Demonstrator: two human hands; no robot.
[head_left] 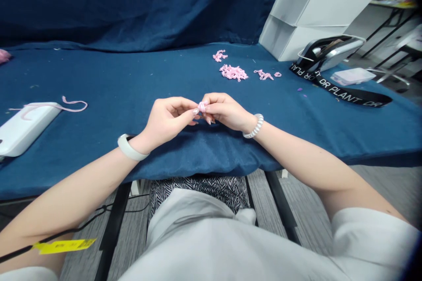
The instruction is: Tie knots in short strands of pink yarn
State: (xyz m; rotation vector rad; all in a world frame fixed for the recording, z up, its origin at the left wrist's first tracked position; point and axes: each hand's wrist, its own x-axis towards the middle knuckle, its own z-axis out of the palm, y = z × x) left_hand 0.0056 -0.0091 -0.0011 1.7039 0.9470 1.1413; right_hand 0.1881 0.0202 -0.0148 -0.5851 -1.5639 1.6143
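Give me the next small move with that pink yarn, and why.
Probably pull the small pink yarn knot snug: the left hand and right hand both pinch it at the fingertips, so either can tug, and its loops look slightly loose.

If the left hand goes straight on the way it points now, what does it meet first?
The left hand meets the small pink cord bundle first; it seems to touch it already. Just behind the bundle is the right hand, which pinches it too, though depth is hard to judge from this view.
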